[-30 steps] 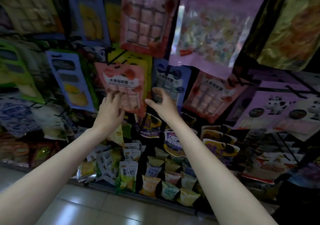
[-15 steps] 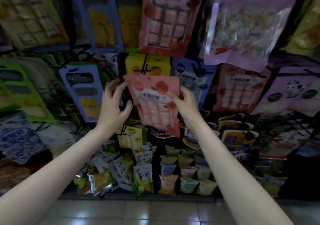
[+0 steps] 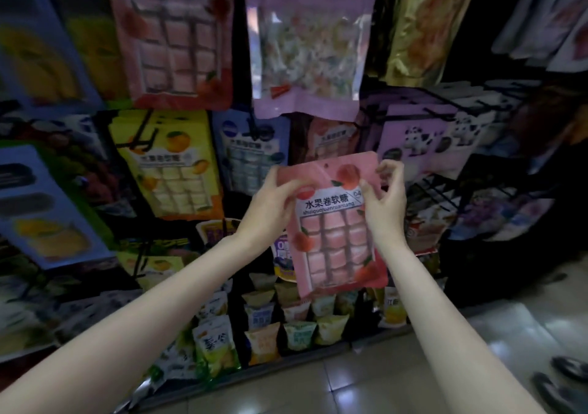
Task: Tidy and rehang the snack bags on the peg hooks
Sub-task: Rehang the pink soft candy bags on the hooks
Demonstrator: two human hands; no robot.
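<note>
Close before us, our left hand (image 3: 270,205) and right hand (image 3: 386,203) pinch the pink bag's (image 3: 334,232) top corners; we should level it, then line its small top hole with the matching bags' (image 3: 331,136) hook at twelve o'clock

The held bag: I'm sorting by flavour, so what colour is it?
Pink bag, with peach pictures, seen in the head view.

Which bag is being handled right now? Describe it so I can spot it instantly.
Find the wall of hanging snack bags, then the two hands at centre. The left hand and right hand hold the pink peach bag by its upper corners. Unlike its hanging neighbours, it is tilted in front of the rack.
</note>
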